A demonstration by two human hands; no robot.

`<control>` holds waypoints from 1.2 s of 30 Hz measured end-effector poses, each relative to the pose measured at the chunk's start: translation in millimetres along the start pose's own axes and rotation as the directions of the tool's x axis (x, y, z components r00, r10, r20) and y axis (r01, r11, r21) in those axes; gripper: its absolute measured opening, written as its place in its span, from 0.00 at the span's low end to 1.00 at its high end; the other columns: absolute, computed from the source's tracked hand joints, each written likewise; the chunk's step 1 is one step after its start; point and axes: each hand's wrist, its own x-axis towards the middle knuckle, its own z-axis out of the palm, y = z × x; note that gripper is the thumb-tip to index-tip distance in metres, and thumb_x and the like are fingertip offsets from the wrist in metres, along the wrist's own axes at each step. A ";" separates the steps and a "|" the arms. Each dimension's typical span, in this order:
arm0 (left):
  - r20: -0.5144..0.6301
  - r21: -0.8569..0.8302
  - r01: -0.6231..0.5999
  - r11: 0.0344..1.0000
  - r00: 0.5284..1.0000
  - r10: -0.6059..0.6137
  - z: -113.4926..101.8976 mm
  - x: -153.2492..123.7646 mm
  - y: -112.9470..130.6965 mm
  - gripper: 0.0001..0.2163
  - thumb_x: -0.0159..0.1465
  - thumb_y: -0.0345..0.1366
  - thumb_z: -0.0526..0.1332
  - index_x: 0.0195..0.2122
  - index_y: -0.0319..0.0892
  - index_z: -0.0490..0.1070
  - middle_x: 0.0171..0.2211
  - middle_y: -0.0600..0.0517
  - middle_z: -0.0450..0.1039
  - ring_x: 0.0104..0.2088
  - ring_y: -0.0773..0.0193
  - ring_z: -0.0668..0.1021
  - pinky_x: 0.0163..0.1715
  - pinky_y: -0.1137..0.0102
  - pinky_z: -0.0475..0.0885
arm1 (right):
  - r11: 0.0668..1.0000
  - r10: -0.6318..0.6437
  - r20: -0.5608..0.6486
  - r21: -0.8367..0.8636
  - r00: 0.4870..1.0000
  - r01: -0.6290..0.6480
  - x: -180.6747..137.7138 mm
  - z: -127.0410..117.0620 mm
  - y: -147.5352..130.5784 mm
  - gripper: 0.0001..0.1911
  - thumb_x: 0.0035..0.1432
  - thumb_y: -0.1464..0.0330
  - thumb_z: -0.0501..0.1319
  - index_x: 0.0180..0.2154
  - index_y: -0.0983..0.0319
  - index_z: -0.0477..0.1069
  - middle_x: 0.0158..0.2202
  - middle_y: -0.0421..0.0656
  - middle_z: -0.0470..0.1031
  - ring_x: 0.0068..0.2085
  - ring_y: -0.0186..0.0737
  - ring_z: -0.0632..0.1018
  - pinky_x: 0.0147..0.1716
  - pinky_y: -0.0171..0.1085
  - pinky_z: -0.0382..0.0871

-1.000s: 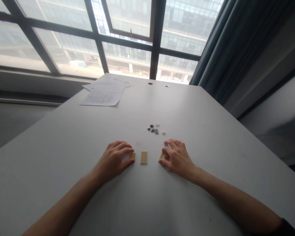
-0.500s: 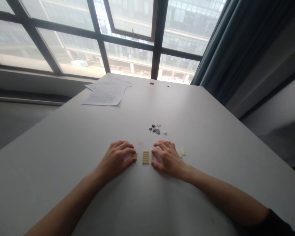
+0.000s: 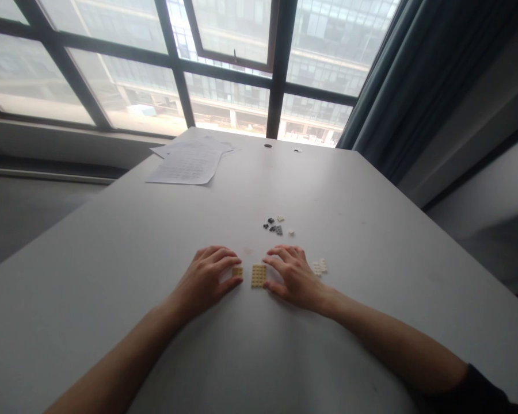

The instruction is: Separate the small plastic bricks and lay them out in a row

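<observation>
A tan studded plate (image 3: 258,275) lies flat on the white table (image 3: 354,230) between my two hands. My right hand (image 3: 291,277) rests palm down with its fingers curled against the right edge of that plate, where a second tan plate seems pushed up against it. My left hand (image 3: 209,279) lies palm down with its fingers pinched on another small tan plate (image 3: 237,271), a little left of the middle one. Two small white pieces (image 3: 319,266) lie just right of my right hand.
A cluster of tiny black, grey and white pieces (image 3: 276,226) lies beyond the hands. Printed paper sheets (image 3: 189,162) lie at the far left of the table. Two small holes (image 3: 268,146) sit near the far edge, below the window. A curtain (image 3: 397,86) hangs at right.
My right hand has slid left with a tan plate up to the middle plate, uncovering the white pieces. My left hand has barely moved.
</observation>
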 end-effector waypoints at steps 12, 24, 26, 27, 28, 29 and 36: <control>0.003 -0.016 -0.190 0.982 0.982 0.190 0.9 3.8 19.2 0.08 0.60 0.40 0.63 0.41 0.51 0.76 0.45 0.51 0.75 0.50 0.56 0.71 0.53 0.59 0.61 | 0.999 -0.042 0.020 -0.019 0.999 0.042 1.3 1.0 0.4 0.19 0.54 0.59 0.66 0.46 0.60 0.71 0.53 0.48 0.69 0.57 0.50 0.63 0.55 0.51 0.50; -0.003 -0.015 -0.211 0.977 0.978 0.211 0.6 2.5 18.4 0.08 0.60 0.39 0.62 0.41 0.49 0.75 0.46 0.50 0.74 0.50 0.56 0.71 0.52 0.58 0.62 | 0.999 -0.036 -0.016 -0.009 0.999 0.036 3.2 4.3 1.6 0.21 0.54 0.59 0.66 0.47 0.60 0.70 0.53 0.49 0.69 0.56 0.51 0.65 0.55 0.52 0.51; -0.020 -0.010 -0.215 0.977 0.976 0.215 1.1 2.2 16.4 0.08 0.61 0.39 0.62 0.42 0.48 0.74 0.46 0.50 0.74 0.51 0.56 0.71 0.51 0.58 0.62 | 1.000 -0.019 -0.050 0.003 0.999 0.019 0.1 -1.7 4.9 0.24 0.54 0.57 0.65 0.50 0.59 0.69 0.53 0.50 0.69 0.57 0.51 0.64 0.56 0.51 0.52; -0.035 -0.007 -0.215 0.977 0.976 0.215 1.2 2.0 15.4 0.08 0.61 0.39 0.62 0.41 0.48 0.74 0.46 0.49 0.74 0.51 0.56 0.71 0.51 0.58 0.62 | 1.000 -0.002 -0.073 0.006 0.997 0.002 -2.7 -6.4 8.1 0.24 0.54 0.56 0.65 0.50 0.59 0.68 0.54 0.50 0.69 0.57 0.51 0.64 0.56 0.51 0.52; -0.053 -0.003 -0.215 0.977 0.975 0.214 1.3 1.9 14.4 0.08 0.61 0.38 0.62 0.41 0.47 0.74 0.45 0.49 0.74 0.50 0.56 0.71 0.51 0.59 0.63 | 1.000 0.020 -0.096 0.007 0.995 -0.020 -6.4 -12.1 12.6 0.24 0.54 0.56 0.65 0.51 0.59 0.68 0.54 0.49 0.68 0.58 0.52 0.63 0.56 0.52 0.51; -0.075 0.000 -0.211 0.977 0.975 0.211 1.3 1.9 13.7 0.08 0.61 0.38 0.62 0.41 0.47 0.74 0.45 0.49 0.74 0.50 0.56 0.71 0.51 0.59 0.63 | 0.999 0.047 -0.120 0.005 0.992 -0.047 -11.2 -18.4 18.1 0.23 0.55 0.57 0.65 0.50 0.59 0.69 0.54 0.49 0.68 0.58 0.52 0.63 0.57 0.52 0.52; -0.130 -0.005 -0.199 0.980 0.972 0.196 3.7 6.6 16.3 0.07 0.60 0.37 0.63 0.40 0.46 0.74 0.44 0.50 0.75 0.50 0.57 0.72 0.49 0.60 0.65 | 0.981 0.186 -0.180 -0.027 0.966 -0.194 -56.2 -42.9 60.4 0.13 0.56 0.68 0.64 0.45 0.59 0.72 0.53 0.48 0.69 0.56 0.50 0.66 0.56 0.52 0.55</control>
